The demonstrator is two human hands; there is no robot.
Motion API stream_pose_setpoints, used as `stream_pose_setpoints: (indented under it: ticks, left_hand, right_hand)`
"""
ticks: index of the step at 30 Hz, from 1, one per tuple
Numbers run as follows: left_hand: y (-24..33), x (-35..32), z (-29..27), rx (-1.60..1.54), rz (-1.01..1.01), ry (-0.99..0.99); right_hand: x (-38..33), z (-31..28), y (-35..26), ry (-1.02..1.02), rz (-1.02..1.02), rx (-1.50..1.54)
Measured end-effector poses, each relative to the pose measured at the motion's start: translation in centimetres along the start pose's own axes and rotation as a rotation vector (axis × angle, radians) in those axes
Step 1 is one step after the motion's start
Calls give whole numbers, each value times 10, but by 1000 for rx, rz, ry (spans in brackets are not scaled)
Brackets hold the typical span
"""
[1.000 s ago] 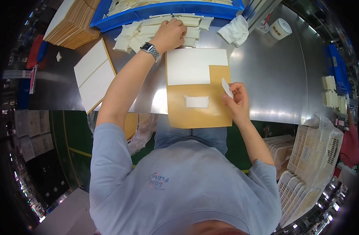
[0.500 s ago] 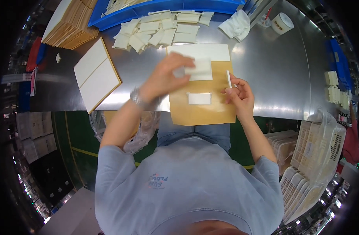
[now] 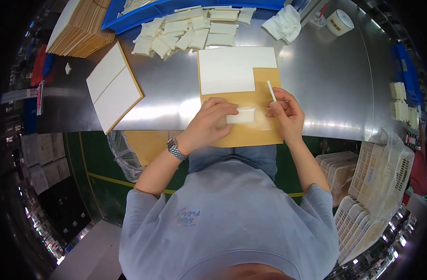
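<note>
A tan sheet (image 3: 269, 128) lies at the table's front edge, with a white L-shaped covering (image 3: 226, 70) on its far part. A white rectangular plastic piece (image 3: 242, 115) rests flat on the bare tan part. My left hand (image 3: 209, 120) is at this piece's left end, fingers and thumb closed about it; the fingers partly hide that end. My right hand (image 3: 289, 114) pinches a thin white plate (image 3: 271, 91), held edge-on above the sheet's right side.
Several white plastic pieces (image 3: 176, 39) are heaped beyond the sheet, before a blue bin (image 3: 143, 18). A white-faced board (image 3: 114, 88) and a stack of boards (image 3: 80, 32) occupy the left. A white cloth (image 3: 283, 24) and a tub (image 3: 339, 22) are at the far right.
My left hand has come down toward me from the sheet's white far part to the rectangular piece. My right hand still holds the thin plate, nearly in place.
</note>
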State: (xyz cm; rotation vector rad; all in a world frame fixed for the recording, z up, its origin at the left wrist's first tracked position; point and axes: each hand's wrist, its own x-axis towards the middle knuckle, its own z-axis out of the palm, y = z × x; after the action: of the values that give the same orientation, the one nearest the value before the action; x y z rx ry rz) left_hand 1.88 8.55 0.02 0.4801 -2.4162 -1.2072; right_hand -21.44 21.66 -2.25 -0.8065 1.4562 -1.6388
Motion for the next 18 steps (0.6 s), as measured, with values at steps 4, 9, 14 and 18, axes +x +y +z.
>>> stream_pose_setpoints:
  ticks: [4, 9, 14, 18]
  left_hand:
    - [1, 0, 1, -5, -21, 75]
    - [0, 1, 1, -27, -26, 98]
    - [2, 1, -2, -125, -102, 78]
    - [2, -1, -4, -128, -116, 60]
  right_hand:
    - [0, -2, 0, -12, -35, -38]
    - [-10, 1, -6, -184, -197, -383]
    - [-15, 25, -13, -303, -395, -546]
    - [-13, 31, -11, -332, -454, -629]
